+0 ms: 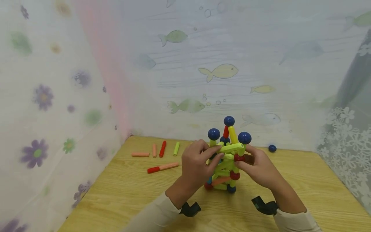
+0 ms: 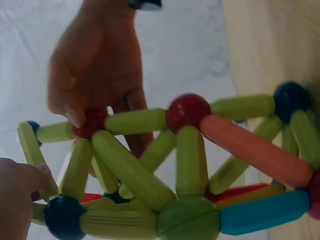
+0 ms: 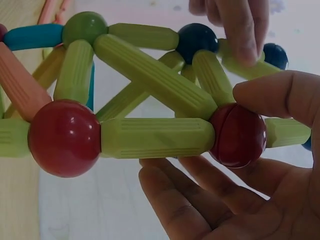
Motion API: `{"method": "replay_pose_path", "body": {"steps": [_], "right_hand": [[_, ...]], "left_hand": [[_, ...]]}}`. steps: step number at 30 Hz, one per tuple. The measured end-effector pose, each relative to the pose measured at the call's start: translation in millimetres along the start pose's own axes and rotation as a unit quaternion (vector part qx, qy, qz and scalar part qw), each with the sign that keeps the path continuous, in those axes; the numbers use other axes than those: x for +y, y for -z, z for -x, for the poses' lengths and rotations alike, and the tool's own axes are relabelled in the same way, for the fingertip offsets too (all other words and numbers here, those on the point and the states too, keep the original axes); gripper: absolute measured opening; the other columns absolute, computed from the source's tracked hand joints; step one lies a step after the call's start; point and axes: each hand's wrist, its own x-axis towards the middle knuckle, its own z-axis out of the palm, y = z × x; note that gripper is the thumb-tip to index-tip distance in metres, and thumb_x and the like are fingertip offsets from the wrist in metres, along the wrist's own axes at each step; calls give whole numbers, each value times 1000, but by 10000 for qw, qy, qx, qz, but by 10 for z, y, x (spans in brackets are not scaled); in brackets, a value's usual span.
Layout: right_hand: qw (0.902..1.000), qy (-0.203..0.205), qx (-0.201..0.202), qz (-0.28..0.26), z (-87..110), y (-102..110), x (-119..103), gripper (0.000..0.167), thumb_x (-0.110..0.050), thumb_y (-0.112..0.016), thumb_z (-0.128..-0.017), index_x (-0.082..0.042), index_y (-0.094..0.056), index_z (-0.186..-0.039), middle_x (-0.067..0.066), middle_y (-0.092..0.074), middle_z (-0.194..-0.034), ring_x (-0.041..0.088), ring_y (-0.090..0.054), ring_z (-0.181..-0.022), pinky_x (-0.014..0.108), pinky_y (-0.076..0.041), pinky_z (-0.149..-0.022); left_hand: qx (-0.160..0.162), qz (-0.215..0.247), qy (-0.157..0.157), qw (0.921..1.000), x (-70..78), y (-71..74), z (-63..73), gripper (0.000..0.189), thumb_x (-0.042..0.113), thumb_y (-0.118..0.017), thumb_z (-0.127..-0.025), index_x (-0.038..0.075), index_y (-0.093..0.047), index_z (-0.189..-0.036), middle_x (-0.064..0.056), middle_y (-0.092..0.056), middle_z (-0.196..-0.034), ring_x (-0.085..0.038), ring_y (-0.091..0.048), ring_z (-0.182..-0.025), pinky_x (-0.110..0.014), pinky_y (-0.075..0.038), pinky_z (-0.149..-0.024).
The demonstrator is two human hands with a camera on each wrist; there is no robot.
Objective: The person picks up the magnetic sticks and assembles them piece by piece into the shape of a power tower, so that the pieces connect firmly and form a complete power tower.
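A tower of coloured magnetic rods and balls point(image 1: 222, 173) stands upright on the table. My left hand point(image 1: 195, 162) pinches a yellow-green rod point(image 1: 231, 148) between thumb and fingers, slanting across the tower's upper part. In the left wrist view, that rod point(image 2: 36, 160) reaches from close above a dark blue ball point(image 2: 65, 218) towards another blue ball. My right hand point(image 3: 280, 192) holds a red ball point(image 3: 238, 135) on the tower's right side, thumb on one face and fingers behind it. Blue balls cap the tower, the highest point(image 1: 229, 121) on a red and a yellow rod.
Loose rods lie left of the tower: orange ones point(image 1: 140, 154), a red one point(image 1: 163, 149), a yellow-green one point(image 1: 176, 148), and a red rod point(image 1: 153, 169) end to end with an orange one. A blue ball point(image 1: 272, 148) rests at the back right, near the fish-patterned curtain point(image 1: 185, 80).
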Motion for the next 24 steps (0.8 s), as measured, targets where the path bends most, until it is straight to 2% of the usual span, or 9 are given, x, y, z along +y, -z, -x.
{"method": "replay_pose_path", "body": {"steps": [3,5,12,17,21,24], "right_hand": [[10000,16,-25,-25,-3,-9,7,46,-14,-67,-101,-1,-52,-143,19,-64,-133,38,-69,-119,37,-62,-87],[10000,29,-25,-31,-5,-10,10,46,-14,-67,-101,-2,-52,-143,19,-64,-133,38,-69,-120,37,-62,-87],[10000,13,-15,33,-13,-4,3,45,-16,-67,-101,-4,-53,-142,17,-65,-131,36,-70,-118,37,-62,-87],[9999,-3,5,155,-8,0,-18,48,-19,-67,-102,-4,-51,-145,17,-65,-133,37,-69,-119,38,-62,-88],[9974,126,420,579,13,6,-76,47,-25,-69,-101,-9,-53,-143,13,-63,-135,39,-66,-124,45,-61,-91],[9916,315,905,873,32,-5,-127,40,-27,-70,-101,-14,-58,-136,8,-64,-130,36,-66,-121,39,-61,-91]], "left_hand": [[13,-551,-234,9982,-9,-45,12,26,39,-79,-92,18,-84,-106,4,-55,-78,-12,-46,-65,-25,-36,-58],[60,-749,-368,9965,-17,-55,16,26,40,-78,-92,18,-84,-105,3,-57,-78,-13,-48,-65,-26,-38,-58],[214,-973,-544,9935,-32,-25,-6,26,39,-76,-91,16,-84,-100,2,-61,-80,-15,-54,-68,-28,-42,-59],[234,-1102,-500,9924,-30,-28,-6,27,40,-75,-91,17,-84,-99,3,-63,-82,-16,-56,-70,-28,-41,-60],[255,-1160,-365,9923,-22,-37,-9,27,41,-74,-92,17,-84,-97,3,-66,-83,-16,-57,-70,-29,-39,-59],[257,-1185,-282,9922,-19,-46,-3,26,41,-74,-91,17,-83,-97,3,-67,-84,-15,-58,-70,-29,-38,-59]]}}
